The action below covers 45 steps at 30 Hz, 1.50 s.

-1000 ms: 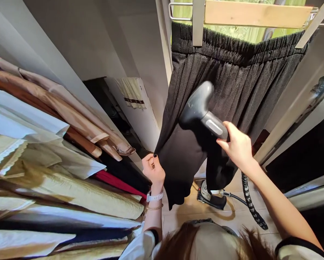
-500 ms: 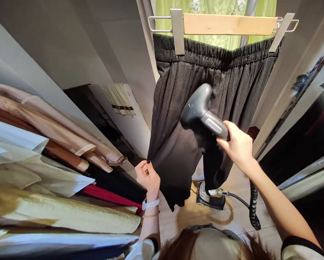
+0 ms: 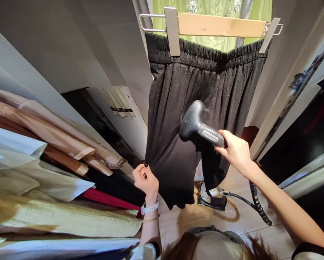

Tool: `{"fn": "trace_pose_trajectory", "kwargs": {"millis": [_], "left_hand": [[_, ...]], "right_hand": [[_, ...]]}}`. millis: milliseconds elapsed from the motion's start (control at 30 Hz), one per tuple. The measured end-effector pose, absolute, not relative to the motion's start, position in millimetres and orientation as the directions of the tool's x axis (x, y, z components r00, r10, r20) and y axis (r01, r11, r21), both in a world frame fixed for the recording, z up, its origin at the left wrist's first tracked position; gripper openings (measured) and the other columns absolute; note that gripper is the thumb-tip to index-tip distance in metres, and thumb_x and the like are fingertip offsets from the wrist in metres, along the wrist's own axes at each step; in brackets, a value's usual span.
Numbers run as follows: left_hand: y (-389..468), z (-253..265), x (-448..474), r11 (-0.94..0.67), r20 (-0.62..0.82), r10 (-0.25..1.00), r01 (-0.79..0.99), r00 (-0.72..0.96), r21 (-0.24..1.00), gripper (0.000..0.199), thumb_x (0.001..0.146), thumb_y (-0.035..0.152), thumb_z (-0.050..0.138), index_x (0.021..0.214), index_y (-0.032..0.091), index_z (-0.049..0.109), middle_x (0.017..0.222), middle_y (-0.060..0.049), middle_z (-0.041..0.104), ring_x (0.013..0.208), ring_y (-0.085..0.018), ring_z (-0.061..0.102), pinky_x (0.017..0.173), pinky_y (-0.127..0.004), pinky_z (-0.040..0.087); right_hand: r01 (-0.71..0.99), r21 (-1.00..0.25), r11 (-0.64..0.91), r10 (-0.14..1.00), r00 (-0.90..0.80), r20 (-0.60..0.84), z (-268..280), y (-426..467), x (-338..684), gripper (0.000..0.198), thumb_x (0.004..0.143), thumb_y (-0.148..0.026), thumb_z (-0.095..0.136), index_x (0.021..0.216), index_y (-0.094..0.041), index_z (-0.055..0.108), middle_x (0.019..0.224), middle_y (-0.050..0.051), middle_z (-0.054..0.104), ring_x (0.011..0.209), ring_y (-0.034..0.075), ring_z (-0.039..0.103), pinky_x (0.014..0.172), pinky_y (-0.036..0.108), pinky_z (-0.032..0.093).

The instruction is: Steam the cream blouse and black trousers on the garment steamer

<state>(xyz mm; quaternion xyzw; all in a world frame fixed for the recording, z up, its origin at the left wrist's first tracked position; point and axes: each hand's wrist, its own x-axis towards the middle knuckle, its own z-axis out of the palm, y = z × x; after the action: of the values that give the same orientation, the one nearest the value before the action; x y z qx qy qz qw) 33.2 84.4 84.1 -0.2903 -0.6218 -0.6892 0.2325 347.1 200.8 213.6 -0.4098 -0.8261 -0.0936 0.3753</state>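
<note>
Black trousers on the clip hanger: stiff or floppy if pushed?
Probably floppy: the black trousers hang in soft folds, one side edge pinched by the left hand. The waistband is likely stretchy, given its tight gathers. Pushed low down, they would likely swing, since the metal clips hold only the top.

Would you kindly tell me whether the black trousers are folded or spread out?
Spread out: the trousers hang from two clips, both legs showing, and the left hand pinches one side edge.

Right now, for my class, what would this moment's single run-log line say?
left hand: grips side edge of black trousers | right hand: holds steamer in front of them | black trousers: clipped to hanger
</note>
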Motion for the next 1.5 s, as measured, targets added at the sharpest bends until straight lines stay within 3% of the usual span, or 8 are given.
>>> {"fn": "trace_pose_trajectory", "kwargs": {"millis": [167, 333, 500, 667, 867, 1100, 1333, 1500], "left_hand": [[87, 85, 34, -0.121, 0.676, 0.047, 0.668, -0.735, 0.734, 0.028, 0.089, 0.045, 0.06, 0.093, 0.019, 0.055, 0.061, 0.006, 0.052, 0.049, -0.009, 0.044, 0.053, -0.023, 0.03], [88, 85, 32, -0.112, 0.684, 0.058, 0.676, -0.728, 0.729, 0.026, 0.089, 0.044, 0.06, 0.092, 0.018, 0.056, 0.063, 0.005, 0.054, 0.049, -0.009, 0.044, 0.053, -0.023, 0.031], [89, 82, 30, -0.126, 0.697, 0.084, 0.686, -0.712, 0.717, 0.025, 0.09, 0.042, 0.06, 0.094, 0.018, 0.056, 0.065, 0.004, 0.056, 0.052, -0.01, 0.049, 0.054, -0.023, 0.033], [88, 82, 28, -0.114, 0.699, 0.088, 0.69, -0.71, 0.715, 0.025, 0.09, 0.043, 0.06, 0.094, 0.018, 0.056, 0.064, 0.005, 0.054, 0.051, -0.009, 0.046, 0.054, -0.023, 0.032], [86, 86, 31, -0.112, 0.675, 0.097, 0.666, -0.731, 0.737, 0.029, 0.089, 0.047, 0.06, 0.093, 0.018, 0.056, 0.061, 0.007, 0.049, 0.048, -0.008, 0.04, 0.052, -0.023, 0.028], [85, 87, 36, -0.112, 0.664, 0.117, 0.654, -0.739, 0.748, 0.025, 0.09, 0.042, 0.059, 0.092, 0.018, 0.058, 0.056, 0.008, 0.044, 0.047, -0.008, 0.038, 0.052, -0.022, 0.028], [86, 80, 33, -0.134, 0.665, 0.16, 0.651, -0.73, 0.747, 0.022, 0.09, 0.039, 0.059, 0.09, 0.017, 0.059, 0.053, 0.01, 0.039, 0.046, -0.007, 0.034, 0.051, -0.021, 0.027], [85, 78, 35, -0.153, 0.664, 0.154, 0.646, -0.732, 0.748, 0.021, 0.09, 0.038, 0.06, 0.091, 0.017, 0.059, 0.051, 0.011, 0.033, 0.045, -0.007, 0.032, 0.051, -0.021, 0.025]], "right_hand": [[0.807, -0.227, 0.546, 0.643, -0.229, 0.731, 223, 203, 352, 0.046, 0.086, -0.036, 0.062, 0.129, -0.021, 0.058, 0.117, 0.007, 0.073, 0.095, 0.03, 0.072, 0.071, 0.036, 0.054], [0.782, -0.18, 0.597, 0.664, -0.355, 0.658, 227, 204, 353, 0.044, 0.083, -0.034, 0.065, 0.125, -0.023, 0.061, 0.113, 0.005, 0.075, 0.091, 0.03, 0.073, 0.067, 0.036, 0.053], [0.799, -0.238, 0.553, 0.673, -0.26, 0.692, 231, 205, 354, 0.047, 0.083, -0.035, 0.066, 0.127, -0.022, 0.059, 0.114, 0.005, 0.074, 0.091, 0.031, 0.073, 0.068, 0.036, 0.054], [0.754, -0.174, 0.633, 0.655, -0.402, 0.64, 221, 202, 352, 0.042, 0.082, -0.029, 0.065, 0.123, -0.022, 0.061, 0.119, 0.006, 0.073, 0.095, 0.03, 0.073, 0.07, 0.036, 0.055], [0.747, -0.298, 0.595, 0.649, -0.227, 0.727, 221, 212, 360, 0.048, 0.084, -0.038, 0.064, 0.129, -0.022, 0.059, 0.114, 0.005, 0.074, 0.092, 0.03, 0.073, 0.073, 0.036, 0.055], [0.715, -0.2, 0.67, 0.634, -0.412, 0.655, 184, 212, 366, 0.043, 0.083, -0.033, 0.063, 0.125, -0.024, 0.062, 0.116, 0.006, 0.075, 0.09, 0.03, 0.074, 0.067, 0.037, 0.057], [0.717, -0.341, 0.608, 0.613, -0.15, 0.776, 217, 216, 366, 0.047, 0.084, -0.042, 0.062, 0.127, -0.024, 0.061, 0.108, 0.006, 0.076, 0.091, 0.032, 0.073, 0.07, 0.038, 0.055], [0.687, -0.281, 0.67, 0.645, -0.352, 0.678, 172, 203, 359, 0.042, 0.084, -0.033, 0.059, 0.125, -0.024, 0.061, 0.118, 0.007, 0.074, 0.094, 0.032, 0.074, 0.07, 0.041, 0.058]]}}
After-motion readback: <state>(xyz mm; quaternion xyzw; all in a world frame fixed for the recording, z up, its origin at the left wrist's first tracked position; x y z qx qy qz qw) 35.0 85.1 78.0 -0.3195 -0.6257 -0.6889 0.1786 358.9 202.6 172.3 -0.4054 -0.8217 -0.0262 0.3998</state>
